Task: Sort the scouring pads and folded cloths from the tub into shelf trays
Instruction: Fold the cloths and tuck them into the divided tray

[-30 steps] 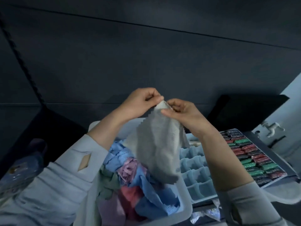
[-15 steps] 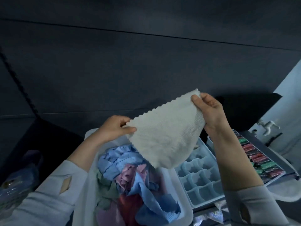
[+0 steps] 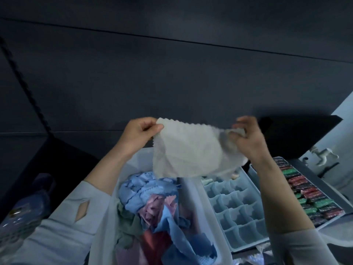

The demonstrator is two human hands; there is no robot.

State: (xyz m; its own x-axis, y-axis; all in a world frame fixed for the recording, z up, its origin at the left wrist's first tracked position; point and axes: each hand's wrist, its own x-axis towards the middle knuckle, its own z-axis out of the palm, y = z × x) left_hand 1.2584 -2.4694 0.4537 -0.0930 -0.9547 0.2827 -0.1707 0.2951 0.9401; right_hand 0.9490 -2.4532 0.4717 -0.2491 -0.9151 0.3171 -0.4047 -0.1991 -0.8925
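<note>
Head view: both hands hold a pale cloth (image 3: 188, 150) spread in the air above the far end of the tub (image 3: 198, 211). The left hand (image 3: 138, 135) pinches its left top corner; the right hand (image 3: 246, 137) bunches the right one. Judged from here, the loose lower edge could catch the jumbled cloths (image 3: 152, 205) below, or a slipped corner could drop it back instead of into the compartment tray (image 3: 236, 207) at right.

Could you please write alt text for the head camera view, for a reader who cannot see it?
Both hands, left hand and right hand, hold a pale cloth stretched above a tub of crumpled coloured cloths. A mostly empty divided tray and a tray of scouring pads sit to the right.
</note>
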